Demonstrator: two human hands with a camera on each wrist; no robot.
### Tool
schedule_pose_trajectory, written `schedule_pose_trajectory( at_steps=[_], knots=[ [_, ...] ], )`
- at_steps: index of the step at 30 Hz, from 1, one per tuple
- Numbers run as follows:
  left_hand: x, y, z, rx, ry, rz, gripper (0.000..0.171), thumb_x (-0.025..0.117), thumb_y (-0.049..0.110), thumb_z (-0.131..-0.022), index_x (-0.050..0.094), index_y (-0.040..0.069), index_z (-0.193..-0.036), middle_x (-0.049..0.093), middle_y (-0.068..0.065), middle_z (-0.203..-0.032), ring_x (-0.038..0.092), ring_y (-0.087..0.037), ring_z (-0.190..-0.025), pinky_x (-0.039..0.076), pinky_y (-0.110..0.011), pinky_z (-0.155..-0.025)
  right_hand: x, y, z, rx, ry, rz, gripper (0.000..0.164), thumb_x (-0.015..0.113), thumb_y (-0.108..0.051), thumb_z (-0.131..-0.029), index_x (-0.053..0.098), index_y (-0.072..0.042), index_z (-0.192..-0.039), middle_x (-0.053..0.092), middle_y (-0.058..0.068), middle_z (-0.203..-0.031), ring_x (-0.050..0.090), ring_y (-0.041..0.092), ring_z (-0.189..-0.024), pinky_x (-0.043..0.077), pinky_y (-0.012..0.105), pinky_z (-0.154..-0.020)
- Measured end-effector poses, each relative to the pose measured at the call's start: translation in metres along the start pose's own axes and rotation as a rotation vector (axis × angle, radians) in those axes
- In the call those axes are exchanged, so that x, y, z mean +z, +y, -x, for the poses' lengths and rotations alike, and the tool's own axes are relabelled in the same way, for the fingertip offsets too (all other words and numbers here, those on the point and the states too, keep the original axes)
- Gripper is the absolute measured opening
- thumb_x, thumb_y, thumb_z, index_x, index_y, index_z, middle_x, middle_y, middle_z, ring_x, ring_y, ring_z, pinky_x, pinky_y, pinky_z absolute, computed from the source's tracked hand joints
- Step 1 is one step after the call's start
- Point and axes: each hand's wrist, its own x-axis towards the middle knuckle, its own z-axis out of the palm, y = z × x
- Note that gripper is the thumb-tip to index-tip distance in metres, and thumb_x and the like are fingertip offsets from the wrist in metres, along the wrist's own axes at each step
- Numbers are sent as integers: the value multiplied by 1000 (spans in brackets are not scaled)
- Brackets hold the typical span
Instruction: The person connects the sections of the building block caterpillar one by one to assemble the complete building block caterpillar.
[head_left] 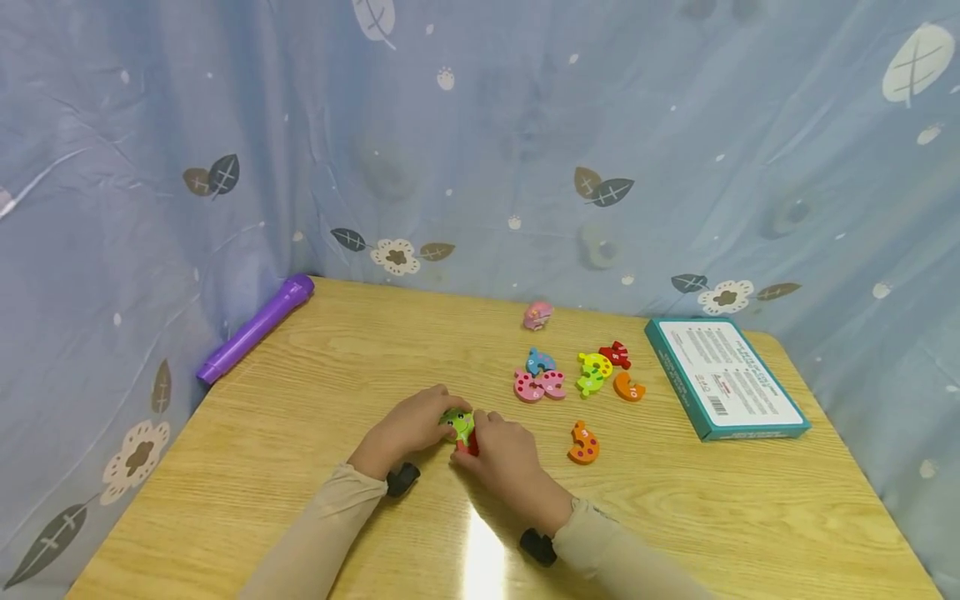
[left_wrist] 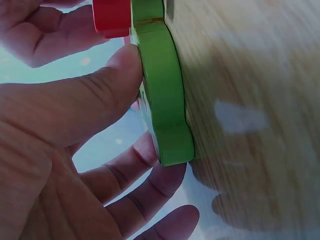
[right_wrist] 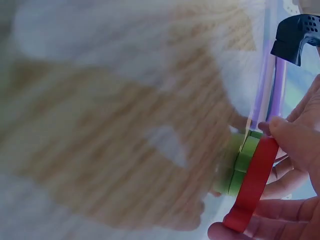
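Observation:
Both hands meet over the table at a green puzzle piece with a smiling face. My left hand pinches this green piece between thumb and fingers; its thick side edge fills the middle of the left wrist view. A red puzzle piece is gripped by my right hand, thumb on one end and fingers at the other. In the right wrist view the red piece overlaps the green one. Right of the hands lies an orange spotted piece. Fingers hide much of both held pieces in the head view.
Beyond the hands lie pink pieces, a blue piece, a yellow piece, a red piece and an orange piece. A teal-edged box lies right, a purple tube left, a small pink figure behind.

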Motion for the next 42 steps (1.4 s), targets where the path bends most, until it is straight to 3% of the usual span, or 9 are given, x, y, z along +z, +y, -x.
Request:
schedule_pose_trajectory(
  at_steps=[10,15,20,26,32,36,42],
  knots=[
    [0,-3,1,-28,10,4,39,71,19,-80,63,17,-119,50,0,-90,44,-14,-73,40,-32,-68,5,-3,-8,32,-82,87,58,66,-62,-70,56,-9,-90,45,-1,-65,52,18,-59,40,31,-42],
    [2,-6,3,-34,8,-3,40,72,19,-80,63,18,-118,50,1,-91,45,-13,-73,41,-31,-69,-1,7,-5,25,-164,1,59,63,-62,-73,58,-11,-103,46,-3,-74,47,13,-59,37,29,-44],
    [1,-6,2,-44,-4,0,39,71,20,-80,63,19,-119,50,0,-93,46,-13,-74,42,-32,-68,-17,32,4,51,-152,-118,50,68,-47,-78,60,-10,-111,58,2,-91,57,18,-72,45,33,-56],
    [-2,-4,0,-37,-7,4,39,71,19,-81,62,19,-120,49,1,-92,45,-13,-73,40,-31,-68,-35,85,27,-26,-80,-130,49,78,-26,-73,59,-7,-115,58,8,-110,56,27,-99,47,41,-78],
    [1,-3,-1,-50,-10,6,40,71,20,-81,62,20,-120,49,2,-92,45,-13,-74,40,-30,-70,-41,128,44,-26,-153,-194,63,80,-19,-71,54,-2,-126,50,16,-130,48,37,-113,39,49,-92],
    [5,0,-3,-22,-21,3,40,70,20,-81,62,20,-120,49,2,-92,44,-12,-75,39,-29,-69,-42,139,54,8,-214,-213,62,78,-20,-72,53,-2,-126,49,18,-131,47,39,-114,39,50,-93],
    [4,1,-1,-36,-11,11,40,71,19,-81,63,19,-120,49,2,-91,44,-13,-74,39,-29,-69,-35,135,51,-2,-161,-196,44,77,-12,-74,60,0,-113,55,14,-118,53,30,-103,43,45,-88]
  ],
)
